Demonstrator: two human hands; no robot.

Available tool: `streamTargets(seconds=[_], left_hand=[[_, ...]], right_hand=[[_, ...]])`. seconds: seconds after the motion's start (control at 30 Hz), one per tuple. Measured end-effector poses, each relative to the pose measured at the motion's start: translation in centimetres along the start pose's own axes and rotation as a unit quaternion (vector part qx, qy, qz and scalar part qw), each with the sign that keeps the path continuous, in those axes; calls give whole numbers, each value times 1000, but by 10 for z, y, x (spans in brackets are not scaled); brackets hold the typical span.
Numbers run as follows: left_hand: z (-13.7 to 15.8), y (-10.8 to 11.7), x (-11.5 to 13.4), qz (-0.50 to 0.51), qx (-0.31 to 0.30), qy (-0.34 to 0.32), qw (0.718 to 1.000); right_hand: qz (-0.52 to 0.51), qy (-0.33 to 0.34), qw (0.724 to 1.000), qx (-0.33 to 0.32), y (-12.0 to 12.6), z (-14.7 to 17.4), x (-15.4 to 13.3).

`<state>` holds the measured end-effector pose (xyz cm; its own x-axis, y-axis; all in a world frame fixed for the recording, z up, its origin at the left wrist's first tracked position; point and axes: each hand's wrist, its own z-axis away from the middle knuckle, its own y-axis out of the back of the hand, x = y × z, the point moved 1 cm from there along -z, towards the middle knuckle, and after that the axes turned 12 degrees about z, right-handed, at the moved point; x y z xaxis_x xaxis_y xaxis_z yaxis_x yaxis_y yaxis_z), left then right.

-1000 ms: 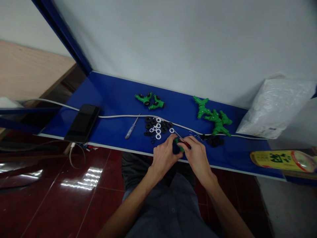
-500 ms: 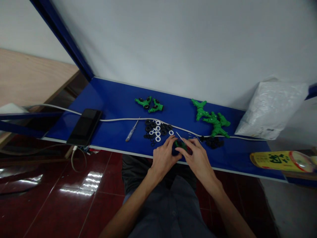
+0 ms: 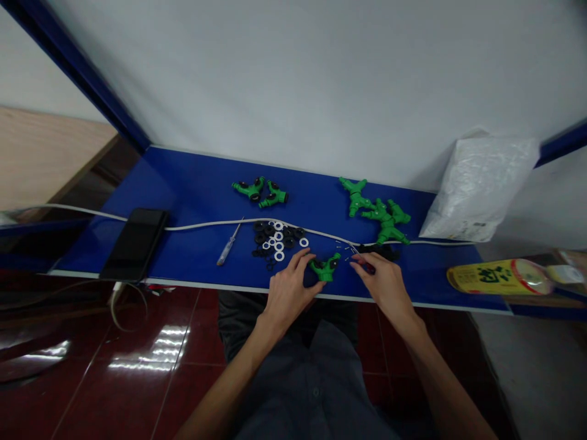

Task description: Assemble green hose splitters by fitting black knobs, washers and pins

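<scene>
My left hand (image 3: 290, 284) grips a green Y-shaped hose connector (image 3: 326, 271) with black parts on it, between thumb and fingers, just above the front edge of the blue table. Closed around a thin screwdriver (image 3: 356, 250), my right hand (image 3: 384, 282) is to the right of the connector. The tool's tip is among several small screws (image 3: 347, 257) on the table; its handle is mostly hidden in the fingers. White ring washers (image 3: 279, 246) and black rings (image 3: 260, 238) lie left of the connector. Small black parts (image 3: 389, 251) lie beyond my right hand.
More green connectors stand behind, two at left (image 3: 275, 195) and several at right (image 3: 387, 223). A clear-handled screwdriver (image 3: 224, 252), a phone (image 3: 134, 244) and a white cable (image 3: 206, 225) lie on the blue table (image 3: 192, 183). At right are a wrapped package (image 3: 481, 186) and a yellow bottle (image 3: 481, 277).
My right hand has moved right, off the connector, bringing the screwdriver tip to the screws. The connector stays in my left hand and shows more fully. The view has shifted slightly.
</scene>
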<state>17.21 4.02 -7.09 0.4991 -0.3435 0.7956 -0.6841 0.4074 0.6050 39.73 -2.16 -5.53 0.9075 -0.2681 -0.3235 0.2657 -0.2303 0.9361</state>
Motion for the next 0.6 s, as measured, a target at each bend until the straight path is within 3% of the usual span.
streamTargets(seconds=[0.17,0.33,0.6], left_hand=[[2,3,-2,37,-7,-4,999],[2,9,-9,144,-19,-16,989],[-8,14,-17,227,-37,-65,971]], right_hand=[[-3,30,999,-19,-12,-6,-7],[9,44,998,-41,-16,-7,-5],[-6,29,998,-53,-14,-5,-5]])
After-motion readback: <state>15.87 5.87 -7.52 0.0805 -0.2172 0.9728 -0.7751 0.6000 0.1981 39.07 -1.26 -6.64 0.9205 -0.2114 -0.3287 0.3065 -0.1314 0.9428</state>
